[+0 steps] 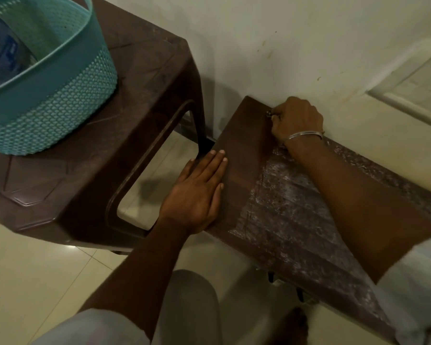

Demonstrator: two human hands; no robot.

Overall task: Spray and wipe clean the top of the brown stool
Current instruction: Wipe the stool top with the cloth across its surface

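Step in hand, as judged: wiping the brown stool top (244,175), which stands against the wall (259,58) beside a taller brown stool (144,78) carrying a teal basket (47,100). Work from the white residue (291,195) nearest the body toward the far edge, in overlapping strokes. The left hand (199,192) lies flat, fingers released, steadying the near-left edge. The right hand (296,118), clenched at the far edge against the wall, grips something small; what it is cannot be told.

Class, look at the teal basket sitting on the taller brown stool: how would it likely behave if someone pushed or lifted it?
The teal basket looks like thin perforated plastic, so probably light. On the smooth taller stool it would likely slide, not tip. A blue item inside adds some weight.
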